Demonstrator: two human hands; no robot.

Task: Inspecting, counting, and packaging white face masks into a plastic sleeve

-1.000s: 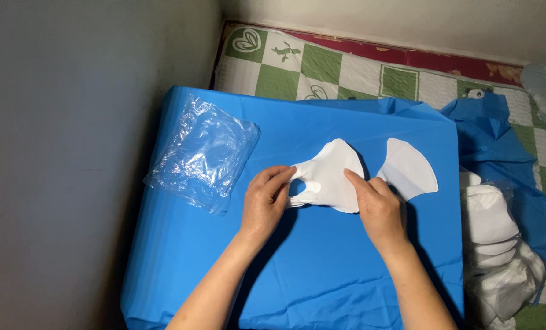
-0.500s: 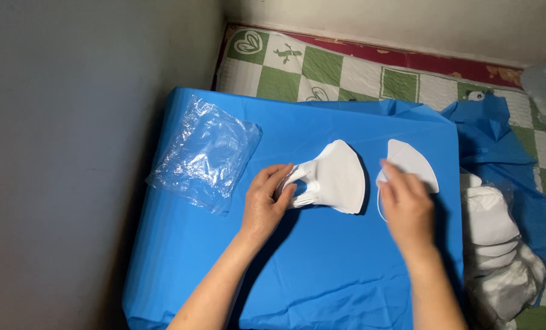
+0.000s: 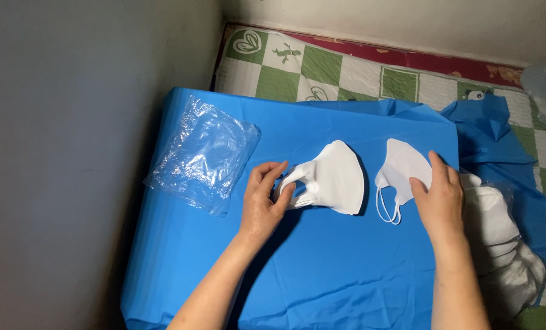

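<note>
A stack of folded white face masks (image 3: 334,177) lies in the middle of a blue plastic sheet (image 3: 322,269). My left hand (image 3: 264,201) grips the stack's left end, fingers curled around the ear loops. A single white mask (image 3: 401,168) lies flat to the right of the stack, its ear loop trailing toward me. My right hand (image 3: 441,195) rests palm down on that mask's right edge, fingers spread.
A pile of clear plastic bags (image 3: 206,156) lies at the sheet's left. More white masks in clear wrap (image 3: 499,232) sit off the sheet's right edge. A green and white checked mat (image 3: 346,70) lies beyond, and a grey wall (image 3: 71,153) rises on the left.
My right hand left the stack and moved right onto the single mask. My left hand kept its hold on the stack's left end.
</note>
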